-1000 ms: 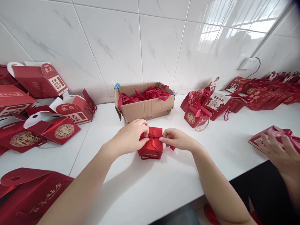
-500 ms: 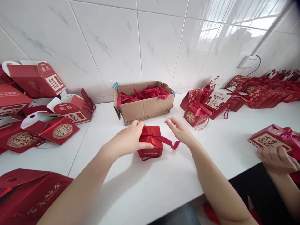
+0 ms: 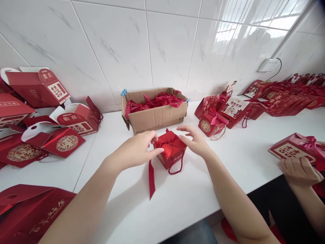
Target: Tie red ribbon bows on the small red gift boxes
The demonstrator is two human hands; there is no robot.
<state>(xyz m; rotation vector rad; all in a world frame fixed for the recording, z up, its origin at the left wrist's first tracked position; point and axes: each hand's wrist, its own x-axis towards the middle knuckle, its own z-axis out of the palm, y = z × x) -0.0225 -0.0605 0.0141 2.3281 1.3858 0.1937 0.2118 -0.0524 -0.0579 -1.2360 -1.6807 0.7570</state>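
A small red gift box [image 3: 166, 154] stands on the white table between my hands, turned with a corner toward me. A dark red ribbon [image 3: 151, 179] crosses its top, and one tail hangs down past the left side onto the table. A twisted red cord handle [image 3: 176, 172] loops from the box's front right face. My left hand [image 3: 138, 149] is curved loosely around the left corner, thumb at the top edge. On the far right side, my right hand [image 3: 196, 141] rests with its thumb on the box's edge and its fingers bent behind it.
Behind the box, a cardboard carton [image 3: 157, 118] holds a heap of red ribbons. Unclosed red boxes [image 3: 63, 142] crowd the left, with a large one [image 3: 38, 213] nearest me. Finished boxes [image 3: 213, 122] stand back right. Another person's hand [image 3: 301, 171] touches a red box [image 3: 291, 149] at far right.
The gift box has been turned, and its ribbon tail has swung from the right side to the left. My right hand has come in from the right to touch the box.
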